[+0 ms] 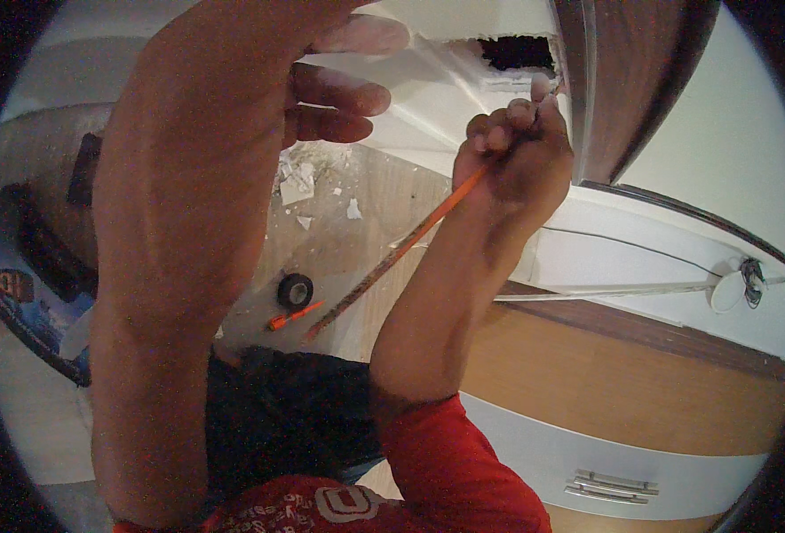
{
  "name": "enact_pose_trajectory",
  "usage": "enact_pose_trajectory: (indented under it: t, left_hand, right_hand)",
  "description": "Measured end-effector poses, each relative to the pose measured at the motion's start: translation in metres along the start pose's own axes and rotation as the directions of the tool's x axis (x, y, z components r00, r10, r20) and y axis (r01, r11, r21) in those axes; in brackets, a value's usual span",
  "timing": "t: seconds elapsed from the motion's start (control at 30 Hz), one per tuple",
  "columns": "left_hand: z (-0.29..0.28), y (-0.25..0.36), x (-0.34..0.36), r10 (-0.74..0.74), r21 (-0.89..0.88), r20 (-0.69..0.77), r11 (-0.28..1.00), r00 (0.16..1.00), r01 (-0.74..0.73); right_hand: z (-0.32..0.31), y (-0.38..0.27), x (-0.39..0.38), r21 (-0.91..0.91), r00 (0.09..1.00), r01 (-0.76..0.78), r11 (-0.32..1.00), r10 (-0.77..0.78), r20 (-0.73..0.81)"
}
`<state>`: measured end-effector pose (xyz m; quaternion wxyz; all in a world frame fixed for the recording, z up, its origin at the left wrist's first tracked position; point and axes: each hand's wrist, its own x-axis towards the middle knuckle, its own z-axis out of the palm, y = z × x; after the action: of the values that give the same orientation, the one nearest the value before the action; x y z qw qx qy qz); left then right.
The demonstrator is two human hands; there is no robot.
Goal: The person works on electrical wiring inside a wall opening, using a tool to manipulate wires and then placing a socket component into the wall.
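My right hand [521, 151] is closed around one end of a long, thin orange strip [432, 218], which looks like a hacksaw blade. The strip slants down to the left past my forearm, and its surface turns dark and worn toward the free end. Just beyond my right fingers is a jagged dark hole [519, 53] in the white wall, beside a dark brown wooden frame [579, 89]. My left hand [344, 84] is raised at the upper left of the hole, fingers apart and whitish with dust. Nothing shows in it, though its palm is partly hidden.
Broken white plaster pieces [297, 185] and dust lie on the floor. Nearer me are a black tape roll [296, 290] and an orange screwdriver [295, 315]. A dark-blue printed box [33, 284] stands left. At right are a wooden drawer unit [623, 373] and a thin cable [632, 244].
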<state>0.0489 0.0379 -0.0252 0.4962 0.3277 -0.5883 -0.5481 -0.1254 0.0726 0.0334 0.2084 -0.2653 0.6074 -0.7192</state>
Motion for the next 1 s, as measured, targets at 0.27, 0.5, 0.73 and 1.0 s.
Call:
enact_pose_trajectory:
  t: [0.27,0.5,0.73,1.0]
  left_hand:
    - [-0.001,0.000,0.000,-0.007,0.078,-0.007,0.997,1.000,0.008]
    - [-0.003,-0.004,0.004,0.004,0.154,-0.031,0.988,1.000,0.000]
    - [-0.013,-0.010,0.008,0.023,0.244,-0.011,0.970,1.000,-0.020]
    - [-0.016,-0.006,0.013,0.027,0.353,-0.027,0.935,0.999,-0.016]
  right_hand:
    - [0.005,-0.001,-0.002,-0.040,0.997,0.024,0.999,-0.027,-0.073]
    - [0.021,-0.003,0.000,0.103,1.000,-0.026,0.994,0.025,0.008]
    - [0.043,0.004,-0.016,0.012,0.998,0.006,1.000,-0.007,0.060]
    - [0.043,0.003,-0.012,0.065,0.997,-0.019,0.998,0.014,0.082]
